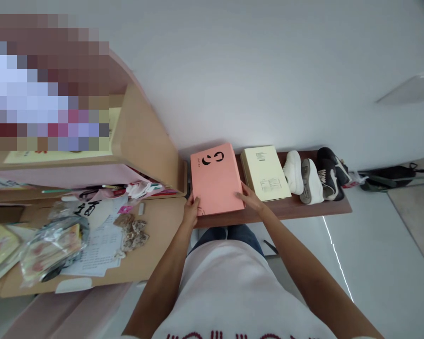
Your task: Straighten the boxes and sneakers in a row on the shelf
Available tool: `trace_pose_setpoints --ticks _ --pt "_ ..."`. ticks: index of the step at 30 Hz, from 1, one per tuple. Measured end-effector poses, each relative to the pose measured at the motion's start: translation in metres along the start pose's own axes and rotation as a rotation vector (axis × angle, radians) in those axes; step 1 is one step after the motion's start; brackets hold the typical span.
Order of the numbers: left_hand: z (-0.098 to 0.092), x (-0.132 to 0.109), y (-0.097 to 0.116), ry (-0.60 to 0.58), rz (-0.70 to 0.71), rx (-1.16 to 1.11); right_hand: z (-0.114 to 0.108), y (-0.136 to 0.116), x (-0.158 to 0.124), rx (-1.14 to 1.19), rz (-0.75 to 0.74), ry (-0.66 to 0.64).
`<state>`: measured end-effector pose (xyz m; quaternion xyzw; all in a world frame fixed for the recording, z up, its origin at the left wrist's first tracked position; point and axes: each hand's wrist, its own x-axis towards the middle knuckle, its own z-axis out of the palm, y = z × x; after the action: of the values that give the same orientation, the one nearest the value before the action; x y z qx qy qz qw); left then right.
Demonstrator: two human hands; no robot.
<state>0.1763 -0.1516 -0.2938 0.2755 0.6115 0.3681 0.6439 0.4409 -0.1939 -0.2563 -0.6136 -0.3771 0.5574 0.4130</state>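
**At the Center of the Frame, a Pink Box (217,181) Gripped From Both Sides**

Just below mid-frame, a person in a white top grips the pink box over the left end of a dark wooden shelf (286,207). The left hand (191,212) has its fingers closed on the lower left corner, thumb on the upper face. The right hand (253,198) clasps the right edge, its thumb also on top. Whether the shelf bears any of the weight cannot be told from this angle.

Broad, flat-faced and crisp at the edges, the box looks to be stiff cardboard, likely light for its size, though its contents are out of sight. Its smooth surface could slip under a loose hold, and a hard squeeze might dent the sides or crush a corner. Opposite edges offer the soundest grip, with fingers low for support and thumbs only steadying the face; if the top is a separate lid, lifting by that alone could part it from the base.

Right of center, close beside the pink box, lies a cream box (265,174). Farther right along the shelf stand pale shoes (295,174) and dark shoes (328,181). At lower left, papers (99,242) lie on a light wooden counter (166,221).
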Motion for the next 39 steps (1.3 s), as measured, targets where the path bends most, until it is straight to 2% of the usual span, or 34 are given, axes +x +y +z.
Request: trace_pose_setpoints --ticks 3,8,13,27,34,39 --pt "-0.001 0.001 0.007 0.038 0.058 0.036 0.005 0.000 0.007 0.068 0.044 -0.066" --pt "-0.001 0.009 0.013 0.084 0.110 0.076 0.015 0.007 0.020 0.123 0.112 -0.027" --pt "-0.004 0.011 0.010 0.091 0.101 0.091 0.020 0.019 0.032 0.151 0.170 -0.024" --pt "-0.002 0.039 0.011 0.115 0.067 0.118 0.021 0.040 0.056 0.212 0.185 -0.027" --pt "0.000 0.044 0.015 0.140 0.181 0.145 0.024 0.040 0.060 0.206 0.166 -0.028" --pt "-0.003 0.047 0.015 0.128 0.176 0.240 0.025 0.036 0.058 0.087 0.171 0.020"
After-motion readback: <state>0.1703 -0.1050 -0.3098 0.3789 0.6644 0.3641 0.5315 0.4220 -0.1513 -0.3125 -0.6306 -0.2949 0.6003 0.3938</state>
